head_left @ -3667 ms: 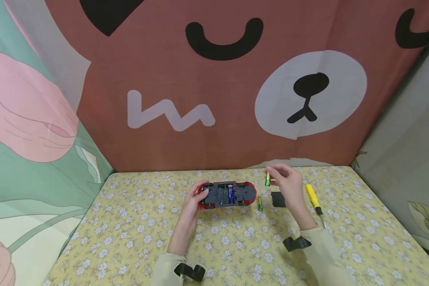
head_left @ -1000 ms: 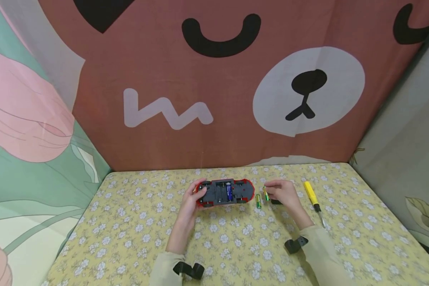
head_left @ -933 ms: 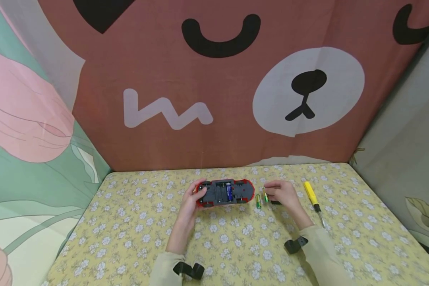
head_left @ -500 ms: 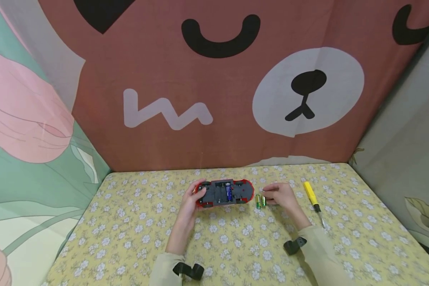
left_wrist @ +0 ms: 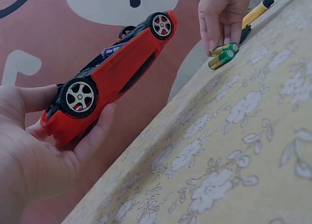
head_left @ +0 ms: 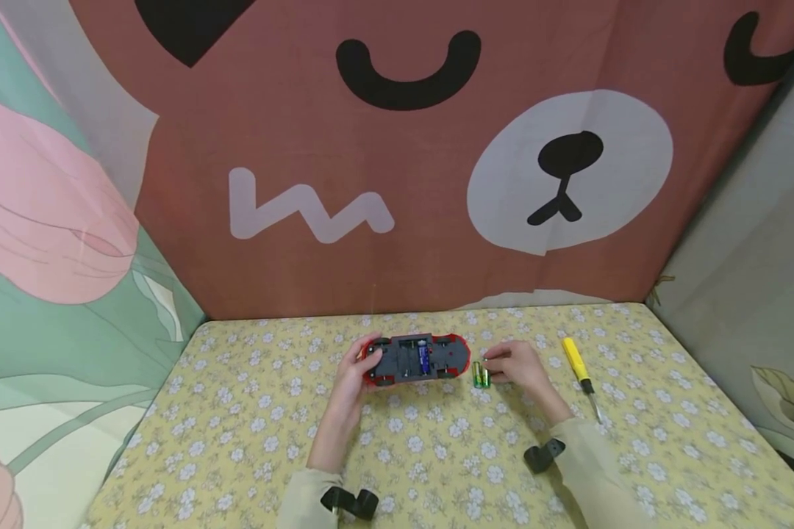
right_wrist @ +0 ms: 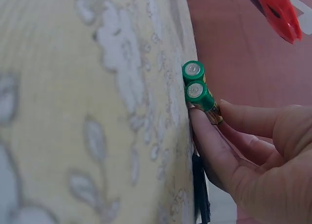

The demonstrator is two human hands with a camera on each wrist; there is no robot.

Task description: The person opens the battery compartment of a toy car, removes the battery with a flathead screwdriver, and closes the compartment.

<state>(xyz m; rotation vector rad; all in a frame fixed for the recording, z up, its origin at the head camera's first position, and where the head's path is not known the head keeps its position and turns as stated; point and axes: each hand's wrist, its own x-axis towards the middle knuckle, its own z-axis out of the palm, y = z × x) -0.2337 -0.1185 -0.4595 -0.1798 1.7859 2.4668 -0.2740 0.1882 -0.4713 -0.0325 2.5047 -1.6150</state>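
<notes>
My left hand (head_left: 349,378) grips one end of a red toy car (head_left: 453,353), turned underside up and held above the table. A blue battery (head_left: 424,358) sits in the uncovered compartment in its underside. To the right, my right hand (head_left: 519,367) pinches a green battery (right_wrist: 197,91) between thumb and fingers, low at the tabletop. A second green battery (right_wrist: 193,69) lies right beside it, the two side by side. In the right wrist view, part of a flat black piece (right_wrist: 200,190) shows beneath the hand; the head view hides it behind that hand.
A yellow-handled screwdriver (head_left: 576,360) lies right of my right hand, its tip toward me. A flowered cloth covers the table (head_left: 423,463). Behind it hangs a brown bear-print curtain (head_left: 304,279), close to the table's far edge.
My right hand has come down and slightly left, bringing the green battery from the air to the tabletop beside the other one. The left hand and toy car have stayed nearly still.
</notes>
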